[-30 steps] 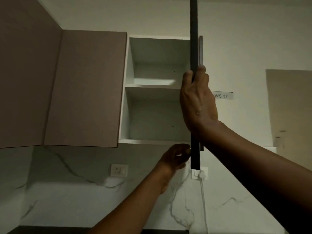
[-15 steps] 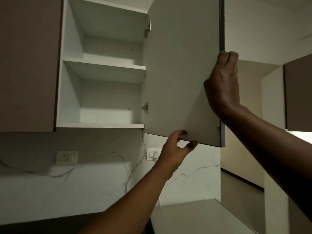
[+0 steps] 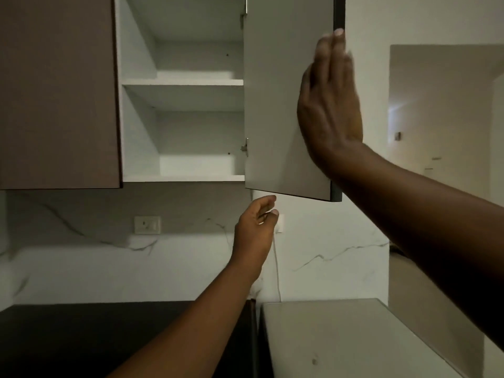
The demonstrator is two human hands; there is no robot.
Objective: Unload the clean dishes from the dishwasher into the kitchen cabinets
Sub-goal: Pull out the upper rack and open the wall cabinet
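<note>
The wall cabinet (image 3: 180, 83) stands open, white inside, with two bare shelves and no dishes on them. Its door (image 3: 275, 105) is swung out to the right on its hinges. My right hand (image 3: 330, 105) lies flat with straight fingers against the door's free edge, holding nothing. My left hand (image 3: 256, 230) hangs just below the door's bottom edge, fingers loosely curled, not touching it and empty. No dishes or dishwasher are in view.
A closed brown cabinet door (image 3: 57, 91) is to the left. The marble backsplash carries a wall socket (image 3: 147, 225) and a cord. Below lie a dark countertop (image 3: 81, 331) and a pale appliance top (image 3: 341, 336). A doorway opens at the right.
The door has swung from edge-on to wide open. My right hand released its grip on the door edge and now lies flat. My left hand let go of the bottom edge and dropped slightly.
</note>
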